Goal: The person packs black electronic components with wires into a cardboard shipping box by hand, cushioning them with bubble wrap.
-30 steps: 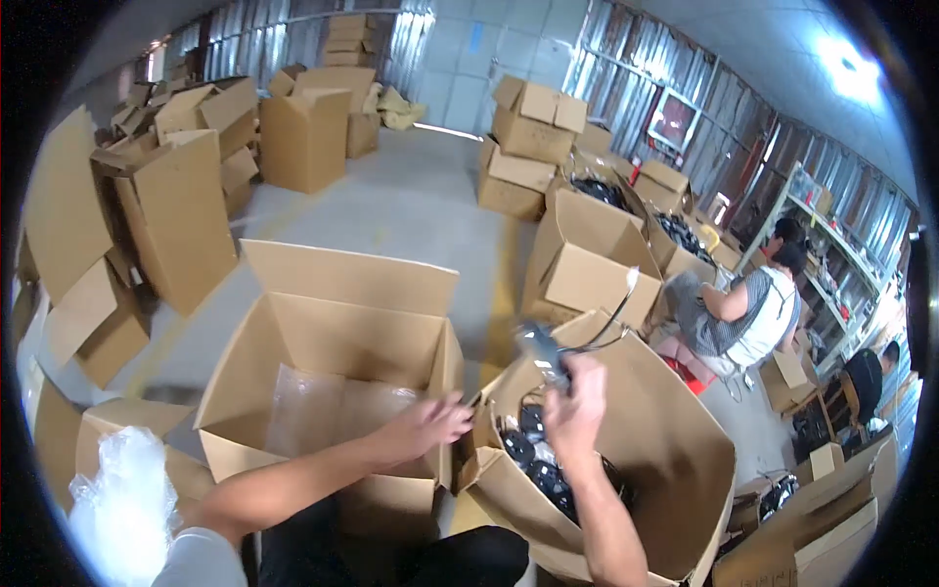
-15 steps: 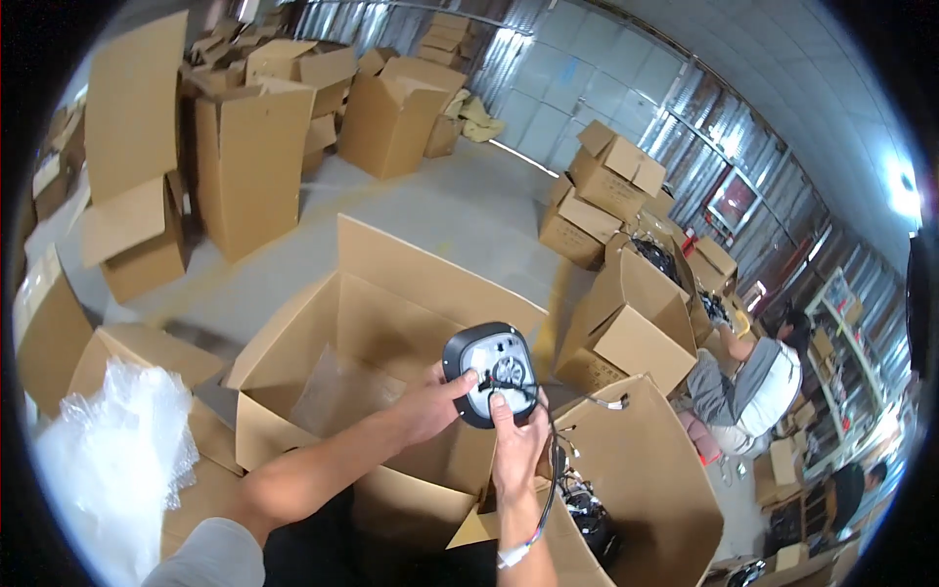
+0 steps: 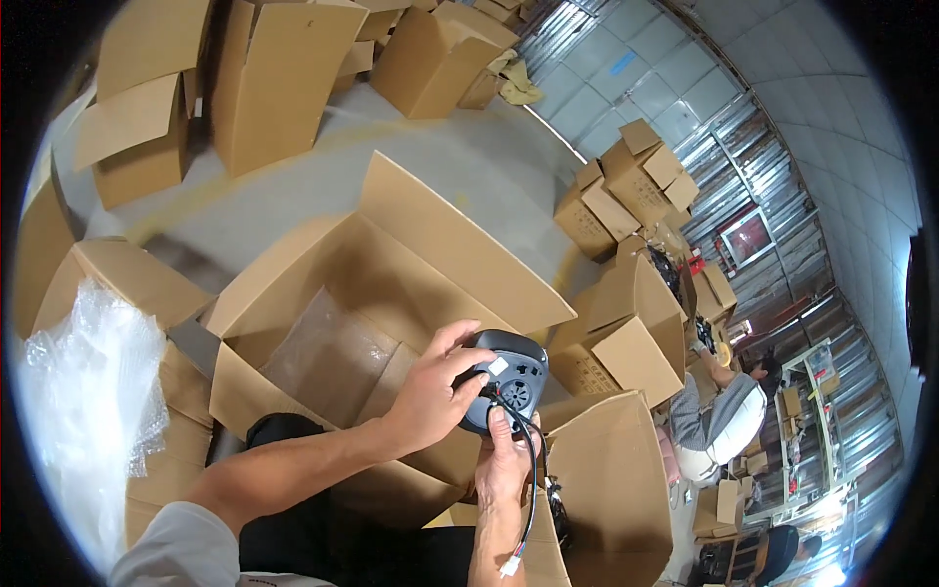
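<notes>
In the head view, two hands share one dark, rounded device [image 3: 518, 377], held up by the near right corner of one open carton [image 3: 411, 284]. The left hand [image 3: 430, 396] is half curled, fingers gripping the device's left edge; the right hand [image 3: 501, 465] is partly closed around its lower end, one thumb on the face. Two dark cable strands [image 3: 533, 489] hang from it, with one white connector [image 3: 510, 565] at the bottom. One clear plastic sheet [image 3: 333, 342] lies inside that carton. A second open carton [image 3: 611, 470] stands just right; one heap of bubble wrap [image 3: 93, 382] lies left. Two other people [image 3: 719, 426] sit at far right.
</notes>
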`<action>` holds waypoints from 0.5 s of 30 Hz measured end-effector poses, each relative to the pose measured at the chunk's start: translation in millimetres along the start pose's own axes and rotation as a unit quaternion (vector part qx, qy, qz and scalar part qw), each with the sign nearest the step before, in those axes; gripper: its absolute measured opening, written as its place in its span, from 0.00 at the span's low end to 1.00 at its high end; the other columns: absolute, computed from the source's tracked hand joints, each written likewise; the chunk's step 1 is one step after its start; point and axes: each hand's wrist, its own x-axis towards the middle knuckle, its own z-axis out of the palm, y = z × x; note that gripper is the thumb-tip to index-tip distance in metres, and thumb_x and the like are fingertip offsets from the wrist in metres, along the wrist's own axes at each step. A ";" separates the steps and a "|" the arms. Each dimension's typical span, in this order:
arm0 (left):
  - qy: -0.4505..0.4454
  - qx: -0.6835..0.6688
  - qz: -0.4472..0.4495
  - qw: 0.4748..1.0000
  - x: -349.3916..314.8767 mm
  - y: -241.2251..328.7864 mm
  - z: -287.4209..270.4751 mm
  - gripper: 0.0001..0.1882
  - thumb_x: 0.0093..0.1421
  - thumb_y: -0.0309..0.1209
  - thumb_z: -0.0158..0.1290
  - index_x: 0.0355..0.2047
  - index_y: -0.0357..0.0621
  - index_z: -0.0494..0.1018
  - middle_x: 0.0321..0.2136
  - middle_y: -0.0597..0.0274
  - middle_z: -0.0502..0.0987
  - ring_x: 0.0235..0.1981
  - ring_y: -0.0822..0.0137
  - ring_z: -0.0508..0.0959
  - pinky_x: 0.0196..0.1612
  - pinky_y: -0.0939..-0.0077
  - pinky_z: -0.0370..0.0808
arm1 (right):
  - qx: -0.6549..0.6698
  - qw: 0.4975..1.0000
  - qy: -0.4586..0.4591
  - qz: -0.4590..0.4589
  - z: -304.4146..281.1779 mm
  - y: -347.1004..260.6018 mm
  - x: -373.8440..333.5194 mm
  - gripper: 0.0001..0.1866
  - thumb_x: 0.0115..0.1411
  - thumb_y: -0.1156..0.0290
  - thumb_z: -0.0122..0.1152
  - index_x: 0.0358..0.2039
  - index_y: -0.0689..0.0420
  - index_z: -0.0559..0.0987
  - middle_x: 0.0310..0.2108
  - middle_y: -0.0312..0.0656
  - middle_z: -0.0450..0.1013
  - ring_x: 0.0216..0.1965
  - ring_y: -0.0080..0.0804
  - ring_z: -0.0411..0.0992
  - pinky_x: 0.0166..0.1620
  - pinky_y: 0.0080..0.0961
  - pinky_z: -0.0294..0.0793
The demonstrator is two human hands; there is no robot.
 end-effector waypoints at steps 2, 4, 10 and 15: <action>-0.002 -0.004 -0.002 1.000 -0.4 0.2 -0.3 0.18 0.54 0.18 0.59 0.46 0.40 0.77 0.59 0.48 0.66 0.57 0.53 0.72 0.59 0.64 0.71 | 0.008 1.000 -0.003 0.002 0.4 -0.2 -1.2 0.26 0.53 0.75 0.74 0.50 0.60 0.71 0.45 0.40 0.74 0.45 0.28 0.73 0.53 0.28 0.72; -0.006 -0.008 -0.004 1.000 -0.7 1.3 -0.8 0.18 0.54 0.18 0.60 0.47 0.41 0.77 0.59 0.48 0.66 0.57 0.52 0.72 0.59 0.64 0.71 | 0.009 1.000 -0.008 0.005 -3.2 -1.2 -0.7 0.27 0.53 0.75 0.74 0.51 0.60 0.70 0.45 0.40 0.74 0.45 0.28 0.73 0.53 0.28 0.72; 0.007 -0.106 -0.045 0.993 -2.1 -2.9 9.0 0.24 0.55 0.23 0.61 0.54 0.38 0.71 0.53 0.49 0.72 0.53 0.53 0.75 0.55 0.65 0.72 | 0.040 0.999 -0.003 0.023 -11.6 3.7 -7.9 0.29 0.54 0.72 0.75 0.53 0.58 0.70 0.47 0.39 0.74 0.46 0.29 0.73 0.54 0.27 0.72; -0.074 -0.191 -0.080 0.976 11.2 -7.1 -4.7 0.29 0.55 0.24 0.59 0.59 0.40 0.69 0.47 0.51 0.77 0.49 0.61 0.77 0.55 0.68 0.72 | -0.143 0.952 -0.183 0.198 -23.1 -6.8 -15.1 0.24 0.60 0.70 0.68 0.54 0.63 0.70 0.52 0.44 0.73 0.53 0.37 0.74 0.57 0.37 0.73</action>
